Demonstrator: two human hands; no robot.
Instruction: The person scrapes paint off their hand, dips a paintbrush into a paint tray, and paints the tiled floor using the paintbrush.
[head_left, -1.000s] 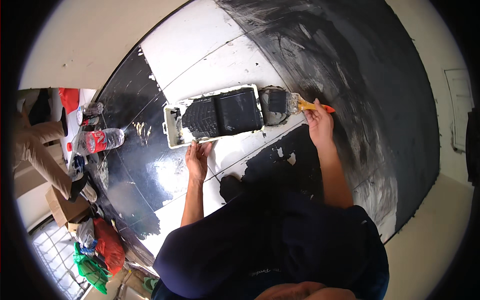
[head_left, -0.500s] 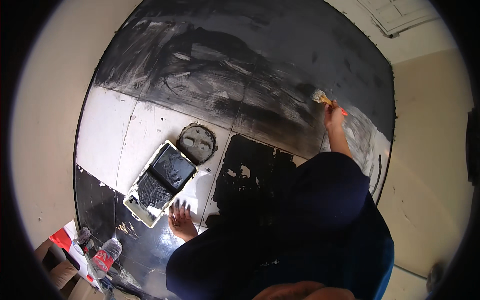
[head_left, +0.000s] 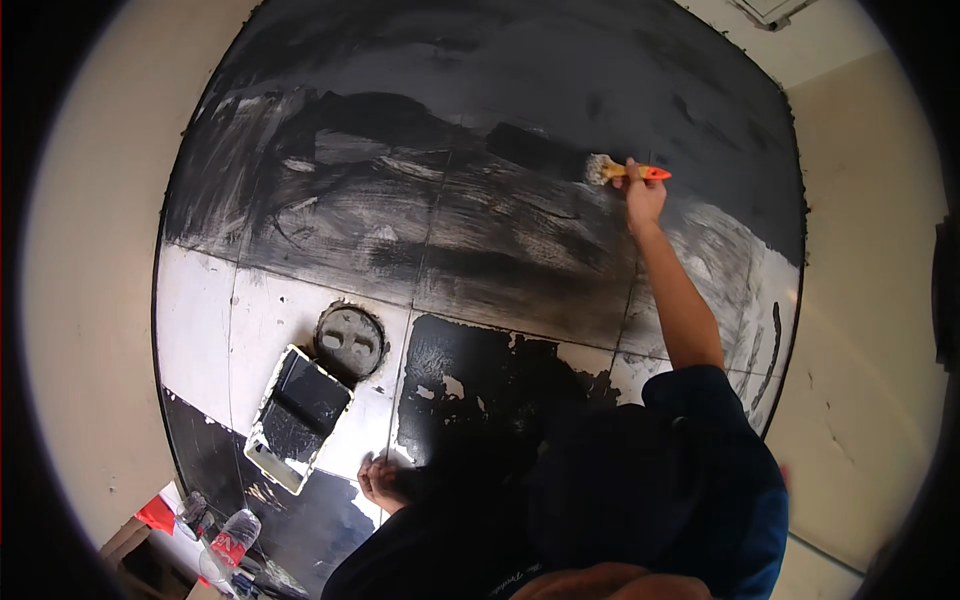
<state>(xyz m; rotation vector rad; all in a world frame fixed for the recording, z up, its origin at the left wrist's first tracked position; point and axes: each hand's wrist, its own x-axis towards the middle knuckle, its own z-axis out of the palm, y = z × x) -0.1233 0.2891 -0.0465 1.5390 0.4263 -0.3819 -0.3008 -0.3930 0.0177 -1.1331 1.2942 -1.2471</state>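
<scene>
My right hand (head_left: 645,195) is closed around the handle of a paintbrush (head_left: 600,170) with an orange tip. The pale, crusted bristles point left, at the right end of a dark fresh-looking stroke on the black-painted tiled floor (head_left: 540,240). Streaky, thin paint covers the band of floor below the brush. My left hand (head_left: 381,482) is low near the white tiles, its fingers loosely bent and apart, holding nothing I can see. Beside it stands a white-rimmed paint tray (head_left: 252,450) smeared with black paint; the hand is apart from it.
A round grey cover (head_left: 350,342) with two recesses sits in the floor just above the tray. At the lower left are clear plastic bottles, one with a red label (head_left: 230,545). Pale walls (head_left: 860,250) border the floor at left and right.
My right hand has moved the paintbrush left and forward, and the brush has turned to point left. My left hand has drawn its fingers in and sits a little farther from the tray.
</scene>
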